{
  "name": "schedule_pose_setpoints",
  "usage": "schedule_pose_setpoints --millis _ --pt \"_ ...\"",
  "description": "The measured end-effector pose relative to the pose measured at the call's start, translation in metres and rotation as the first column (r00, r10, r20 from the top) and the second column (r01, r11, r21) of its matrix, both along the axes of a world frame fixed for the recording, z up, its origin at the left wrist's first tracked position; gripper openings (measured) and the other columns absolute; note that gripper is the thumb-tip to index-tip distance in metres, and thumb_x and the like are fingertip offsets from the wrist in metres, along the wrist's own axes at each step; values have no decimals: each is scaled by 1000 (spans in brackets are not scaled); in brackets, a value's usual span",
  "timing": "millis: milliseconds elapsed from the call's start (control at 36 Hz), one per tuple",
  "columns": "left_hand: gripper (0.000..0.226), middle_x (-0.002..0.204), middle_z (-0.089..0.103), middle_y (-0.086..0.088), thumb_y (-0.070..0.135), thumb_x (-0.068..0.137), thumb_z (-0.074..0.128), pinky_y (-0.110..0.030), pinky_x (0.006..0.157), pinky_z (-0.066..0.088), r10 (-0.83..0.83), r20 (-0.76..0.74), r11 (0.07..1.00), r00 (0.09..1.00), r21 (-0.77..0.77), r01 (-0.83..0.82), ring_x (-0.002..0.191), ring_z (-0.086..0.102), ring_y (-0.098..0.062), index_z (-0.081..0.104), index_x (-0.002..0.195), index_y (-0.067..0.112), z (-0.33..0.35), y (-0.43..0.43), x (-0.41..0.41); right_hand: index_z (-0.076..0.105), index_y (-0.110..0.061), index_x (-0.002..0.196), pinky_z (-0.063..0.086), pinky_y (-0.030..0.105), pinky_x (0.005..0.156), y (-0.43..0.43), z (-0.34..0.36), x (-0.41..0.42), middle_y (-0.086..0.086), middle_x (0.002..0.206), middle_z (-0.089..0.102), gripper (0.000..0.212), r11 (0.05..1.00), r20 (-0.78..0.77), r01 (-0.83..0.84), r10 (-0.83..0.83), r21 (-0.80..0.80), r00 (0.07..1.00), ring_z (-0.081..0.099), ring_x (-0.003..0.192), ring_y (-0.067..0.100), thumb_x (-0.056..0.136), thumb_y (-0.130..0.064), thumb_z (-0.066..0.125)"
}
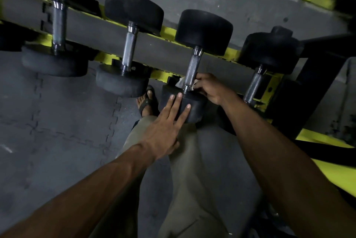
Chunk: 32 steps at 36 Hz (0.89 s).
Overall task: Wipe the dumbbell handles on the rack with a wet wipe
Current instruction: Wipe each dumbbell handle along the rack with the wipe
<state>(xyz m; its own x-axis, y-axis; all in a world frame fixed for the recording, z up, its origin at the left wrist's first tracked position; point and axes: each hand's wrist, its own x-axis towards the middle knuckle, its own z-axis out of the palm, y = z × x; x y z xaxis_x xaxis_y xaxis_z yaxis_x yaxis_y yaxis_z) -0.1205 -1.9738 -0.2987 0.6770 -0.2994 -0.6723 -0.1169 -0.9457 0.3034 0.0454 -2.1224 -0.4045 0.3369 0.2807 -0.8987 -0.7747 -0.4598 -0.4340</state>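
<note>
the wet wipe (181,81) is held by the right hand (209,88), wrapped round the low end of the third dumbbell handle (191,68), just above the near black weight (190,108). the left hand (163,126) is laid flat on that weight, fingers straight and spread, so the dumbbell is kept from rolling on the rack (163,30). the room is dark and the wipe is mostly hidden, so it seems to be pinched between thumb and fingers, but how far round the bar it goes cannot be told.

to do this step well, the wipe should be kept snug all round the bar and slid up to the far end, with a small twist so the rough part is cleaned too. the weight should be held steady the whole time. the fourth handle (254,85) is beside it and is likely next.
</note>
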Motion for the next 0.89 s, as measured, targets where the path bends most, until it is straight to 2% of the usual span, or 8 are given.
schedule_pose_setpoints --millis 167,306,361,417,528,667,806,889 --pt "117 161 -39 -27 50 96 64 -48 126 8 -22 15 999 1000 -23 22 156 -25 -42 -24 162 12 8 5 2 74 -15 81 53 32 81 3 7 -7 5 80 74 24 994 111 28 -17 -105 994 67 79 19 82 8 66" --pt "120 161 -41 -24 47 94 69 -46 127 8 9 9 996 1000 -90 -8 155 -27 -40 -24 162 13 3 9 1 76 -13 88 54 28 74 -4 8 -21 0 79 75 14 969 224 169 -127 -181 966 69 72 10 77 -6 80" --pt "122 160 -44 -22 45 93 71 -41 127 14 23 -16 994 1000 -108 -25 154 -30 -39 -26 162 15 3 9 0 78 -14 90 58 32 77 0 16 -33 -3 82 76 15 964 386 66 40 -259 922 71 76 10 75 -16 78" --pt "121 159 -46 -21 45 93 70 -40 127 19 26 -25 993 999 -116 -28 154 -31 -39 -26 161 15 4 9 0 77 -16 95 56 33 78 8 32 -44 -1 90 76 17 925 568 -152 337 -349 751 70 85 16 81 -16 68" --pt "122 160 -43 -23 45 91 72 -42 129 11 8 -8 991 1000 -132 -9 154 -31 -40 -22 163 14 1 12 1 73 -10 91 46 36 72 23 40 -27 5 87 70 16 667 783 -562 619 -489 54 59 88 28 85 -12 58" --pt "121 158 -46 -23 47 94 69 -44 128 17 -41 0 992 999 -120 41 154 -31 -39 -27 161 15 -1 16 0 67 -13 84 47 36 74 28 32 30 4 82 66 6 174 482 -478 577 -861 -659 57 87 27 86 -13 62" --pt "123 159 -46 -20 45 92 72 -44 125 32 -26 2 988 1000 -149 26 154 -31 -38 -24 162 16 -3 16 -1 64 0 98 55 40 71 22 31 44 20 106 64 15 157 338 -326 695 -932 -634 60 96 36 89 -5 53" --pt "123 159 -46 -20 44 91 72 -45 123 36 -21 2 988 1000 -154 21 155 -30 -38 -24 162 16 -1 16 0 68 -12 112 55 35 70 13 26 12 16 125 64 28 -28 239 -333 641 -942 -729 61 113 32 91 -12 50"
